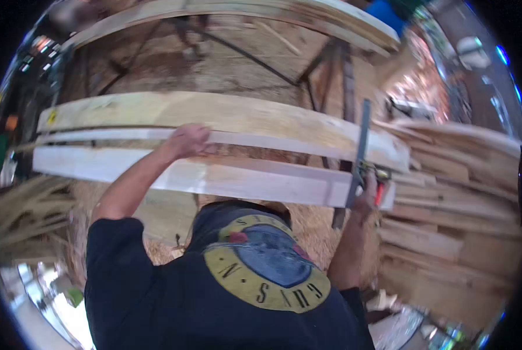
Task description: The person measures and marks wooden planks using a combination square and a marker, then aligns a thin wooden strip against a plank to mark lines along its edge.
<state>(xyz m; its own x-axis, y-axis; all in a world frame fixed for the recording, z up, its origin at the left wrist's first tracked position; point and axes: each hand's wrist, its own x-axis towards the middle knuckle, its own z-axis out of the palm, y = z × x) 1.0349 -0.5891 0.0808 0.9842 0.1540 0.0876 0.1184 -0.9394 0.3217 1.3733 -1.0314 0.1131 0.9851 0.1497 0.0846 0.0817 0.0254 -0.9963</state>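
My left hand (189,140) is closed, its curled fingers over a narrow pale wooden strip (115,135). Whether they grip the strip is hidden. That strip lies between a wide far board (214,112) and a near board (243,178). At the near board's right end, my right hand (365,197) is closed around a red-and-black tool (379,192) with yellowish parts, too blurred to name. Right beside it, a long grey metal bar (361,137) crosses the boards; I cannot tell whether bar and tool are joined.
Rough planks (453,204) are stacked on the right, close to my right hand. Across the back, another long board (243,9) rests on a dark metal frame (243,55). More wood pieces (27,210) lie at left, and sawdust (232,67) covers the ground.
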